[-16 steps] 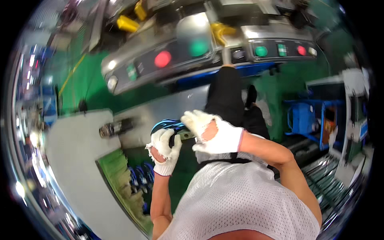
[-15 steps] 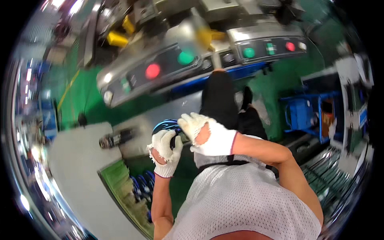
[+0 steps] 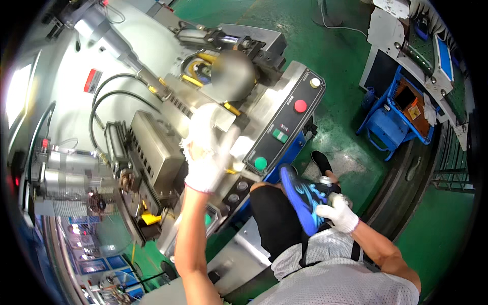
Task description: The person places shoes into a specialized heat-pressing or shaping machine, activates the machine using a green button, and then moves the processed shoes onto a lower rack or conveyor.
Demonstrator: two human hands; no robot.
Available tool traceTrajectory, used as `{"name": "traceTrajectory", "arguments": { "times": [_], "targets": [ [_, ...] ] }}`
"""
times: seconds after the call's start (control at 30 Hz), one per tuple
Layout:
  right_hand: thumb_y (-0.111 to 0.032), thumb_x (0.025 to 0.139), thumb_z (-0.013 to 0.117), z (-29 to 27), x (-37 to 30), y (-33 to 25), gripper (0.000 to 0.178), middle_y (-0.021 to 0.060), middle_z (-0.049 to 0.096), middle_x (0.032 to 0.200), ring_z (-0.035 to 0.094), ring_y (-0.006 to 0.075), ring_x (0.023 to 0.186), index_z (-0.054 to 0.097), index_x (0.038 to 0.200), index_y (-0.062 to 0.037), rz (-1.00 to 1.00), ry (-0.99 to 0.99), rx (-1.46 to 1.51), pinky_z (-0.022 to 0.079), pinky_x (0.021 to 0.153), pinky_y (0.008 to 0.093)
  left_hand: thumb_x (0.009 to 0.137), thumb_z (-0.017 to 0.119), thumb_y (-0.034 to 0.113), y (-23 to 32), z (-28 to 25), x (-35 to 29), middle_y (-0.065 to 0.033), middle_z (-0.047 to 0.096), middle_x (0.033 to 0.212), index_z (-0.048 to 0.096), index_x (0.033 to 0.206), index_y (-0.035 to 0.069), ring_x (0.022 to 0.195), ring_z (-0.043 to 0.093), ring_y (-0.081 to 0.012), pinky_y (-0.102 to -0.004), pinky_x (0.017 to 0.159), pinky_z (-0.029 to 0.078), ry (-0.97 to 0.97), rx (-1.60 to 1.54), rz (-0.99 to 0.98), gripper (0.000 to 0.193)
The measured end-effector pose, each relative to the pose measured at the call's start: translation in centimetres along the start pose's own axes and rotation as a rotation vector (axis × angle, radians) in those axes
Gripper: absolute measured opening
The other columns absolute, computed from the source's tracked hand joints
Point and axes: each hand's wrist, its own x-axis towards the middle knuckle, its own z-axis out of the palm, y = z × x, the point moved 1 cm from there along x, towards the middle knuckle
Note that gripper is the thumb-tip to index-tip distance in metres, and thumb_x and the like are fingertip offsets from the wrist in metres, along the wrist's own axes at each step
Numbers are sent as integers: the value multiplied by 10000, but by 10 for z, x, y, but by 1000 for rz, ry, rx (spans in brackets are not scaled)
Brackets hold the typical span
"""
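A sneaker [image 3: 300, 198], black and light blue with a bright blue sole, is tilted on its side over my lap. My right hand [image 3: 338, 213], in a white knit glove, is closed round its heel end. My left hand [image 3: 207, 150], in a frayed white glove, reaches forward over the machine [image 3: 269, 117], smeared by motion. Its fingers look stretched out and apart, with nothing visible in them. Just beyond its fingertips are a metal block and a blurred, rounded grey part [image 3: 233, 76] with yellow pieces beside it.
The control panel [image 3: 287, 119] carries a red button [image 3: 300, 105] and a green button [image 3: 261, 163]. Hoses and cylinders crowd the left side. A blue stool [image 3: 384, 127] stands at right, beside a rack [image 3: 447, 86].
My view has turned and the machine fills the left. My hands, close together before, are now apart: the left moved forward over the machine, the right holds the sneaker at my lap.
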Motion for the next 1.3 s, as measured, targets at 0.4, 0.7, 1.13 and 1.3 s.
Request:
{"name": "traceTrajectory", "arguments": {
  "times": [0.4, 0.7, 1.13, 1.3],
  "targets": [
    [-323, 847, 731, -96, 41, 48, 390, -10, 445, 788, 432, 78, 669, 449, 886, -57, 83, 520, -217, 402, 551, 284, 964, 624, 304, -279, 154, 185, -209, 658, 1392, 550, 1491, 96, 1281, 634, -357, -409, 1100, 473, 49, 187, -566, 572],
    [-386, 862, 839, -70, 47, 22, 506, -8, 454, 765, 428, 71, 597, 454, 936, -66, 34, 461, -25, 363, 448, 289, 1022, 605, 64, -178, 113, 162, -175, 677, 1247, 622, 1295, -6, 1124, 664, -264, -375, 1005, 517, 586, -125, -395, 282],
    [-268, 941, 737, 25, 141, -181, 490, 158, 689, 1160, 638, 234, 1026, 638, 1285, 66, -737, 328, -94, 518, 922, 383, 741, 735, 76, 46, 25, -199, 14, 513, 867, 593, 893, -2, 803, 498, -81, -273, 688, 417, -77, -1273, -934, 222],
    [-580, 860, 771, 95, 264, -338, 835, 221, 718, 1218, 696, 297, 1099, 615, 1346, 81, -963, 375, -893, 536, 953, 399, 742, 776, -40, 52, 56, -314, -171, 615, 1089, 718, 1047, 92, 1002, 631, -393, -478, 892, 526, -86, -609, -400, 338]
  ]
}}
